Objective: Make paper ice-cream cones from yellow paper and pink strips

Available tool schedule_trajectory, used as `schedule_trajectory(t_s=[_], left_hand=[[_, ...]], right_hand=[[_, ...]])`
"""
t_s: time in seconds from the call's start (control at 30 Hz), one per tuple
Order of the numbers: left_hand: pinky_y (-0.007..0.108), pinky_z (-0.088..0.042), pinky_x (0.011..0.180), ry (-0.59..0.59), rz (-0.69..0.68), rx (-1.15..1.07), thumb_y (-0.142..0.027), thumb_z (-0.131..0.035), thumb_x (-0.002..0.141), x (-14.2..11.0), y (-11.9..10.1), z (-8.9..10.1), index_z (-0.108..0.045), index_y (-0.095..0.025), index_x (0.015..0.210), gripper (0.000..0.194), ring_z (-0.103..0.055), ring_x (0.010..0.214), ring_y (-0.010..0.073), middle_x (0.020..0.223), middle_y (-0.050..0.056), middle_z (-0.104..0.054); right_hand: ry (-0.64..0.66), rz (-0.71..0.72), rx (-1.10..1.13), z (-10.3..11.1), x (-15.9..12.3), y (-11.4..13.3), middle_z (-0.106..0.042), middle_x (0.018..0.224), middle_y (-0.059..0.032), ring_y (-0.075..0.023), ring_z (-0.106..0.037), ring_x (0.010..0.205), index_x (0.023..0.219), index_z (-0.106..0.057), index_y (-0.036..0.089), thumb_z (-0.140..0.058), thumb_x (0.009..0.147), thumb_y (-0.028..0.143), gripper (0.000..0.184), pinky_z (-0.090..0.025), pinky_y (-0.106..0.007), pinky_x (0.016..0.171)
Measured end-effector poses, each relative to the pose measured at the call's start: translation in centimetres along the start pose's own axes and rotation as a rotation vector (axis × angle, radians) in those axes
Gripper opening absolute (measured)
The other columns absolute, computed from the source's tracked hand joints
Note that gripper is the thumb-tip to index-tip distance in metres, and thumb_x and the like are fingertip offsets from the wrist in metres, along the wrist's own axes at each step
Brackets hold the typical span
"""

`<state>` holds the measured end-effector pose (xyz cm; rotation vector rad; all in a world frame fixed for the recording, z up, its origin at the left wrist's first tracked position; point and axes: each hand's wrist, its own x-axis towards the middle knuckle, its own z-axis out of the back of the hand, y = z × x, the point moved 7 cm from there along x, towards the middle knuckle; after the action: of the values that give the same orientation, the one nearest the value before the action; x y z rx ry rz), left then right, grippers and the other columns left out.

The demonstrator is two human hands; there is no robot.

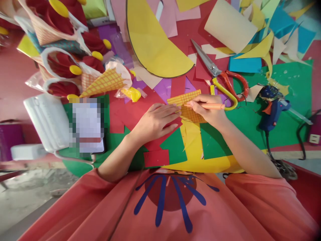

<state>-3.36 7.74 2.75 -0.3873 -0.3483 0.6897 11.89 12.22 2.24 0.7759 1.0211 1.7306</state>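
My left hand (156,120) lies flat, fingers stretched out, pressing on red paper at the left edge of a yellow sheet with an orange grid (187,100). My right hand (209,112) is closed around an orange pen (209,106), its tip at the left touching the gridded sheet. Beneath both hands lie overlapping red, green and yellow paper pieces.
Scissors (220,78) with red and yellow handles lie just beyond my right hand. A blue glue gun (272,107) rests to the right with its cord. A large yellow semicircle (152,43), paper cones with red filling (75,63), a white box (47,120) and paper scraps surround them.
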Motion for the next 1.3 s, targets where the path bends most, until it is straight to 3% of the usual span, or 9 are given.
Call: schedule_trajectory(t_s=[0.27,0.53,0.77,1.1,1.3], left_hand=[[0.041,-0.046,0.096,-0.003,0.006,-0.008,-0.034,-0.045,0.097,0.0,0.1,0.0,-0.064,-0.015,0.12,0.035,-0.06,0.12,0.025,0.126,0.01,-0.065],[0.044,-0.045,0.102,0.023,0.07,-0.003,-0.036,-0.044,0.097,-0.1,0.7,-0.2,-0.06,-0.016,0.125,0.038,-0.054,0.127,0.0262,0.134,0.013,-0.059],[0.049,-0.041,0.106,0.049,0.101,-0.047,-0.037,-0.045,0.097,-0.2,1.0,-0.5,-0.062,-0.018,0.124,0.037,-0.049,0.131,0.0283,0.139,0.013,-0.054],[0.05,-0.043,0.105,0.031,0.077,-0.032,-0.036,-0.046,0.096,-0.2,0.8,-0.4,-0.064,-0.018,0.121,0.035,-0.049,0.132,0.0292,0.139,0.014,-0.054],[0.05,-0.044,0.105,0.018,0.062,-0.023,-0.036,-0.046,0.096,-0.2,0.7,-0.2,-0.064,-0.017,0.12,0.035,-0.051,0.13,0.029,0.138,0.014,-0.055]], right_hand=[[0.079,-0.075,0.101,-0.3,0.1,-0.5,-0.069,0.065,-0.0007,-0.01,-0.062,0.061,0.064,-0.064,0.016,-0.059,0.083,0.031,0.025,-0.043,-0.021,0.053],[-0.127,-0.075,0.246,1.0,-0.8,0.0,-0.064,0.06,0.0021,-0.0066,-0.056,0.051,0.073,-0.067,0.016,-0.06,0.086,0.034,0.023,-0.043,-0.02,0.049],[0.002,-0.085,0.178,-0.2,-0.4,-0.3,-0.063,0.061,0.0016,-0.0074,-0.056,0.053,0.072,-0.065,0.016,-0.06,0.086,0.036,0.026,-0.041,-0.021,0.048],[0.022,-0.056,0.125,-0.2,-0.2,-0.3,-0.067,0.066,-0.0008,-0.0098,-0.062,0.062,0.068,-0.063,0.016,-0.059,0.085,0.031,0.023,-0.043,-0.022,0.056],[0.062,-0.138,0.185,-0.5,-0.1,-0.9,-0.064,0.059,0.001,-0.009,-0.058,0.055,0.06,-0.061,0.016,-0.058,0.079,0.024,0.02,-0.042,-0.021,0.051]])
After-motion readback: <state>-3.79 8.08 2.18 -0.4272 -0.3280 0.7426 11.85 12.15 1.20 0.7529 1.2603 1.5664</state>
